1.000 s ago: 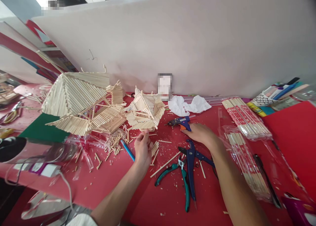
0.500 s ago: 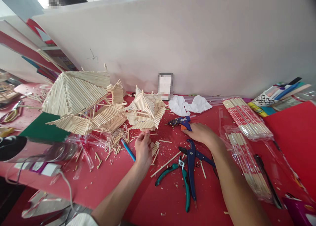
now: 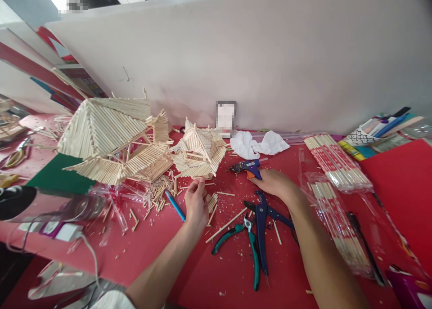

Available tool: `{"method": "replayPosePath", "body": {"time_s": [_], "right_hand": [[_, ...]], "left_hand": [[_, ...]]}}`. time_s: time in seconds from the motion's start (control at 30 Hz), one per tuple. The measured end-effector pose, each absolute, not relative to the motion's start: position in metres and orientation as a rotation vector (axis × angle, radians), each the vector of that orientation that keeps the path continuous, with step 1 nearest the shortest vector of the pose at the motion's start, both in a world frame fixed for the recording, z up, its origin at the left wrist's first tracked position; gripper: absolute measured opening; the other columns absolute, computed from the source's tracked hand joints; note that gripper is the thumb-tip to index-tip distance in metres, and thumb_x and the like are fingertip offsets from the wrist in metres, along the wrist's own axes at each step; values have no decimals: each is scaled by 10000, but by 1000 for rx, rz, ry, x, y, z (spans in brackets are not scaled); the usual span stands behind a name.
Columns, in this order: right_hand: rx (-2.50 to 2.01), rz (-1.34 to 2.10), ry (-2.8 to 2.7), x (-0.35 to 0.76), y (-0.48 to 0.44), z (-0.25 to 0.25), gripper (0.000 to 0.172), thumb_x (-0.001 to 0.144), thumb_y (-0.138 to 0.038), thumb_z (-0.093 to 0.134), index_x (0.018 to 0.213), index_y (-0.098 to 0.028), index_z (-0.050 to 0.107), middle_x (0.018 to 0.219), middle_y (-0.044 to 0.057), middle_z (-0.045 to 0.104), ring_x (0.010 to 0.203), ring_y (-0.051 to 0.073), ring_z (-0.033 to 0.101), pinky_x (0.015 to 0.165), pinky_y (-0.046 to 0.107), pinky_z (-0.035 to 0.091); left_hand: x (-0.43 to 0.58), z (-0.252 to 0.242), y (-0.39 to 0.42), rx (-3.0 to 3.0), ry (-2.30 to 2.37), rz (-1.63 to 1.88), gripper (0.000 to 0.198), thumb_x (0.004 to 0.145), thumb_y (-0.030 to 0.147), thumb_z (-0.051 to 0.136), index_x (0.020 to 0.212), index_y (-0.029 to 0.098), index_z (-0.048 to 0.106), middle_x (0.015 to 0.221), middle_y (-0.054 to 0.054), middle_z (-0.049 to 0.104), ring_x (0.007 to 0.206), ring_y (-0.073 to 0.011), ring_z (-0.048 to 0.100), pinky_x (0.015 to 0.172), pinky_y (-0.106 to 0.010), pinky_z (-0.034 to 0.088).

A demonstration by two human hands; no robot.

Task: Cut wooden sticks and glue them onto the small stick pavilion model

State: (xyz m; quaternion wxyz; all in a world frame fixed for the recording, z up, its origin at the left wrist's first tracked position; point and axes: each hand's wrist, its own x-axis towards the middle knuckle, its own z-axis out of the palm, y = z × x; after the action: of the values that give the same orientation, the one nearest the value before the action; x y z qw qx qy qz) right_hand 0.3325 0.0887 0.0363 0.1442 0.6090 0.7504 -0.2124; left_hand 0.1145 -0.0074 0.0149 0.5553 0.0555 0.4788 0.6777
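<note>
My left hand is closed in a pinch at the front lower edge of a small pagoda-like model made of wooden sticks. What its fingertips hold is too small to make out. My right hand is wrapped round the handle of a blue hot glue gun, whose nozzle points left towards the model. Several short cut sticks lie beside my left hand. Below the right hand are a dark blue cutter and green-handled pliers, both resting on the red tabletop.
A larger stick-built house stands at the left, near a pile of stick offcuts. A blue pen lies in front. Crumpled white tissue, packs of chopsticks and a pen holder are to the right. A power strip sits at left.
</note>
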Motion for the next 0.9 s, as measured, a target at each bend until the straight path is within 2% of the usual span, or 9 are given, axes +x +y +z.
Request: {"method": "replayPosePath", "body": {"time_s": [0.37,0.9], "right_hand": [[1765,-607,2179,335,90,30,441,1003,-486,460,1108,-154,730,1153,193,735,1073,349,697,810,358,481],[1770,-604,2178,335,90,29,448,1003,-503,452,1080,-159,730,1140,185,736,1056,342,696,787,346,475]], "left_hand": [[115,14,-8,152,1132,1599,523,551,433,951,766,174,550,533,130,251,417,-11,206,350,-124,190],[114,12,-7,132,1135,1584,558,520,436,960,737,175,518,526,141,232,408,-5,201,339,-128,188]]}}
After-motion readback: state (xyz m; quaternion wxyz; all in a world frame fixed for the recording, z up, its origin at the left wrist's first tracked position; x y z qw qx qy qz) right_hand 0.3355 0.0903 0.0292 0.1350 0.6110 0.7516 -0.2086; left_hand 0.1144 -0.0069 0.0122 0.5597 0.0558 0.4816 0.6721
